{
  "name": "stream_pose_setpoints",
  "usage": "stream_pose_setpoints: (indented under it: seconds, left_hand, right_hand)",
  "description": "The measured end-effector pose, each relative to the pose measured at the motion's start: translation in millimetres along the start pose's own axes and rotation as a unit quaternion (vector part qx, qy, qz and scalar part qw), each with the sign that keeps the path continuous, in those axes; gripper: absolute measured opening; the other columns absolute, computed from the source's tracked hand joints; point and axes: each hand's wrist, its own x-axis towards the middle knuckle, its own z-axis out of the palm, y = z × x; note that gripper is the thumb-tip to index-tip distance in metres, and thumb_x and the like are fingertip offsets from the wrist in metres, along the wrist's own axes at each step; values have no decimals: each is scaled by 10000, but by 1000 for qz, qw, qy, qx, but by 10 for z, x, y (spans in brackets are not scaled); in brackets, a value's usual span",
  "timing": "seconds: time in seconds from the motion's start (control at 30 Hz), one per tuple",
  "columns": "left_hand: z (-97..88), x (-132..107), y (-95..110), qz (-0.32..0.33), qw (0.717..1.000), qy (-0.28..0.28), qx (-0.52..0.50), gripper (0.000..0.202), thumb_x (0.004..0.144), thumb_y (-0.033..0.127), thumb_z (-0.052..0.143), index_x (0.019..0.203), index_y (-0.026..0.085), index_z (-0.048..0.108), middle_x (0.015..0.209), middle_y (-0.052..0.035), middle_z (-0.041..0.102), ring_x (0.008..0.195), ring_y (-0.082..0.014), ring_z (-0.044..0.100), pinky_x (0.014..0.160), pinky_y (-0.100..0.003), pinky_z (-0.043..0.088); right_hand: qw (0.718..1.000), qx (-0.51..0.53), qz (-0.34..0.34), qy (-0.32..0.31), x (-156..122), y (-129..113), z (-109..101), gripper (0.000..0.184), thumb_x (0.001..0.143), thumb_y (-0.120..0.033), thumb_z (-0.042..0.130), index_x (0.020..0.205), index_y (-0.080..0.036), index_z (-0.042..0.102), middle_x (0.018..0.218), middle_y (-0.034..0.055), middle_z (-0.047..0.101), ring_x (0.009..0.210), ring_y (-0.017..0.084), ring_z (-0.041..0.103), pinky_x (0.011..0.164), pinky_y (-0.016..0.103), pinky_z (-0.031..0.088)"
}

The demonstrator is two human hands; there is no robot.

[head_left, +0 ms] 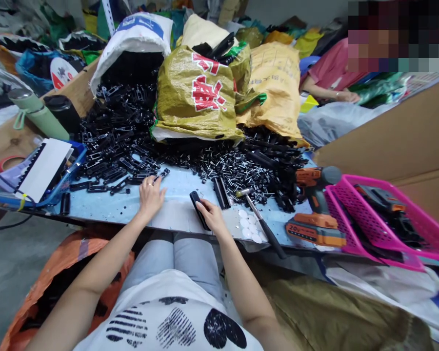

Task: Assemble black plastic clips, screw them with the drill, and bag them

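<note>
My left hand (150, 195) rests on the light blue table (175, 187), fingers reaching to a small black plastic part (163, 173) at the edge of a big pile of black parts (120, 131). The fingers look curled around it. My right hand (211, 214) grips a long black plastic piece (198, 208) lying near the table's front edge. A short stack of black strips (221, 191) lies just beyond it.
A hammer (263, 225), white discs (249, 225) and an orange cordless drill (314, 204) lie to the right, beside a pink basket (384, 224). Yellow and white sacks (197, 92) stand behind the pile. A blue tray (40, 170) and bottles sit left. Another person's arm (336, 92) shows at the far right.
</note>
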Motion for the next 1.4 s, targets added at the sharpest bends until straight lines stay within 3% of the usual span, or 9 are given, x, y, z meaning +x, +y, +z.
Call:
stream_pose_setpoints:
  seconds: [0.13,0.23,0.37,0.53,0.67,0.77,1.03,1.27,1.4]
  left_hand:
    - [-44,-267,217,26,940,-93,-328,451,888,339,503,1314,203,452,1158,-107,585,934,-181,608,790,-322,523]
    - [-4,-439,330,2,907,-92,-410,409,860,343,551,1243,205,521,1098,-87,596,911,-158,613,751,-270,532]
    - [68,-640,242,-2,944,-39,-328,265,819,326,613,1038,176,619,975,-77,620,917,-185,604,794,-319,526]
    - [121,-832,90,34,976,2,-214,165,844,303,596,937,170,620,904,-74,631,863,-186,600,783,-331,511]
    - [74,-896,96,105,983,14,-147,167,885,314,543,889,174,636,871,-74,652,853,-191,613,819,-346,493]
    - [31,-904,141,97,992,10,-82,177,888,315,535,919,171,633,870,-90,655,855,-219,609,822,-383,477]
    - [60,-707,131,-104,973,-103,-178,176,719,250,706,670,168,559,695,-5,564,610,-135,539,610,-273,453]
    - [-16,-726,249,51,987,-37,-149,101,844,236,561,753,194,549,864,-59,634,872,-207,578,777,-338,458]
    - [79,-747,243,-18,987,-39,-156,95,853,238,542,770,200,515,806,-44,652,755,-195,608,708,-328,467]
  right_hand:
    - [984,151,-10,-98,-94,-243,98,441,856,-513,507,1140,-207,647,1100,22,664,1060,237,576,939,362,428]
    - [976,143,-47,-155,-140,-314,130,463,839,-482,558,1228,-233,593,1174,31,633,1092,229,558,931,360,435]
    - [982,-82,-106,-135,-112,-151,110,364,757,-377,695,1072,-195,665,1015,64,672,934,209,586,838,333,446]
    - [938,-258,-201,-117,-98,82,150,260,820,-295,649,1059,-195,665,993,77,662,928,209,555,839,339,419]
    - [933,-277,-208,-95,-143,127,191,281,853,-326,607,1101,-202,649,989,82,662,921,212,557,818,332,426]
    - [933,-277,-209,-95,-158,134,196,286,864,-342,589,1109,-207,648,979,83,663,917,214,561,811,333,432]
    - [939,-273,-195,-82,-192,137,225,279,859,-327,590,1117,-240,653,994,75,656,921,220,561,776,336,454]
    - [940,-271,-192,-73,-173,176,250,270,856,-349,597,1097,-243,654,978,57,663,923,210,566,782,315,451]
    - [941,-279,-179,-68,-162,169,249,258,855,-360,598,1077,-243,658,958,59,664,918,212,569,768,310,447]
